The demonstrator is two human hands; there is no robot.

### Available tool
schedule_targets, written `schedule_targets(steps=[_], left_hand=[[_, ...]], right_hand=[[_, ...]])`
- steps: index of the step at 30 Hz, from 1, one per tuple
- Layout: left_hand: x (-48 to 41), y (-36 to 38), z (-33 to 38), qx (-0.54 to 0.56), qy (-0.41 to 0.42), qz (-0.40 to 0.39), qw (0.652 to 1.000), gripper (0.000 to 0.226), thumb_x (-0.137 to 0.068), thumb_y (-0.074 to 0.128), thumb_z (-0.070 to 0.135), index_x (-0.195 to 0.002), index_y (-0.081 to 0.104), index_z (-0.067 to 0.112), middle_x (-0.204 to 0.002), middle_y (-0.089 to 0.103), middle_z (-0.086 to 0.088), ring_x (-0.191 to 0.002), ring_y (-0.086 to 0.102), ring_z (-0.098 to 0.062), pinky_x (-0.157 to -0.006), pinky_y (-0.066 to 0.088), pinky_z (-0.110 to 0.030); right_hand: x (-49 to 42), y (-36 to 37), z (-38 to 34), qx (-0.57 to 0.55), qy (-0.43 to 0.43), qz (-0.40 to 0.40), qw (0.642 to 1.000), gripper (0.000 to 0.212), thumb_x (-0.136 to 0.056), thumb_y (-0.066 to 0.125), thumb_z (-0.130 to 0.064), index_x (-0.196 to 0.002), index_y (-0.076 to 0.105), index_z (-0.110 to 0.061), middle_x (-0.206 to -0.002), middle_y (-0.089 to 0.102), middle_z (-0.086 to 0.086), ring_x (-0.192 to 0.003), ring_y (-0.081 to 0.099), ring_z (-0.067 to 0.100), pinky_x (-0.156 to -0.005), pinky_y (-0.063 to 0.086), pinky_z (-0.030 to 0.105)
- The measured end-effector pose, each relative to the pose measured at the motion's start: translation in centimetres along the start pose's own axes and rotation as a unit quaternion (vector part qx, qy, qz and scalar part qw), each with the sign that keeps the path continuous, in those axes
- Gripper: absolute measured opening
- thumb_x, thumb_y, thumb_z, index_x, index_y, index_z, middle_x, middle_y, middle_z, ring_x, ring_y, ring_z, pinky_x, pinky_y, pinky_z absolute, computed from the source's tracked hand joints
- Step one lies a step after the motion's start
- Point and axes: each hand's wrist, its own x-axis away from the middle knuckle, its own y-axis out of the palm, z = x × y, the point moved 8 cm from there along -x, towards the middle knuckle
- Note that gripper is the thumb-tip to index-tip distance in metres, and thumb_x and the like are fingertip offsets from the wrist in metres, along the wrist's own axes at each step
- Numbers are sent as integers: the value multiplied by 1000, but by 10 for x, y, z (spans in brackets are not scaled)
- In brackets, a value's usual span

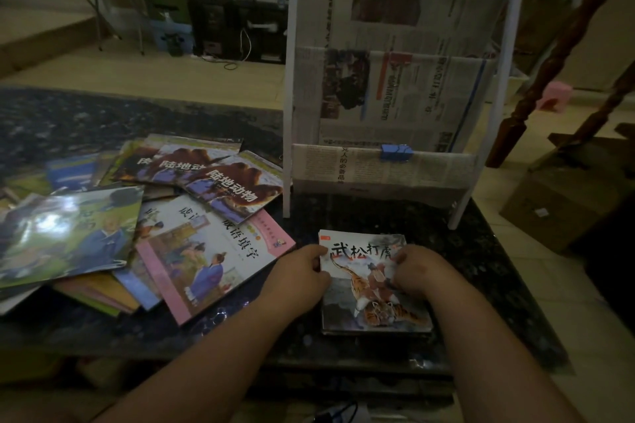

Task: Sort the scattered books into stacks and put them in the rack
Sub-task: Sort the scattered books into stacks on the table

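Note:
A small stack of tiger-cover books [376, 299] lies on the dark speckled table [481, 251] in front of me. My left hand [299, 276] grips the stack's left edge, thumb on the cover. My right hand [417, 269] grips its right edge, fingers curled onto the cover. A scattered pile of books spreads over the left of the table: a pink-bordered book [209, 254], brown animal books [237, 187] and a glossy book [65, 233]. The white rack [388, 161], lined with newspaper, stands just behind the stack.
A blue binder clip [396, 151] pinches the rack's lower newspaper pocket. A dark wooden post [549, 55] leans at the right. A cardboard box [563, 203] sits on the floor to the right of the table. A folding table and cabinets stand in the far background.

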Motion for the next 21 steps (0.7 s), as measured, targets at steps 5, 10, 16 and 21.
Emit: schedule_targets(steps=[5, 10, 16, 21], left_hand=[[1, 4, 0, -22, 9, -14, 1000, 52, -92, 59, 16, -142, 48, 28, -133, 59, 2, -108, 60, -12, -87, 50, -22], [0, 5, -2, -21, 5, -15, 1000, 53, -92, 60, 18, -142, 47, 29, -134, 59, 2, -111, 59, -12, -93, 51, -26], [0, 4, -2, -2, 5, -19, 1000, 52, -91, 58, 20, -141, 48, 31, -132, 59, 5, -99, 56, -7, -82, 49, -19], [1, -10, -2, -21, 10, -3, 1000, 46, -91, 61, 30, -136, 53, 32, -129, 61, 8, -109, 58, -8, -93, 48, -25]], right_hand=[[6, -1, -4, 4, -15, 3, 1000, 43, -92, 57, -18, -135, 55, -15, -137, 52, 10, -120, 53, 26, -96, 43, 28], [7, -1, -3, -9, -15, 2, 1000, 44, -94, 55, -18, -137, 52, -15, -141, 49, 11, -123, 51, 27, -99, 42, 32], [6, 0, -7, -20, -4, 8, 1000, 51, -89, 64, -30, -136, 51, -16, -136, 51, 10, -119, 53, 27, -99, 46, 35], [8, -3, -27, -22, -30, 27, 999, 57, -86, 68, -26, -139, 49, -22, -138, 50, 7, -120, 53, 25, -99, 48, 37]])
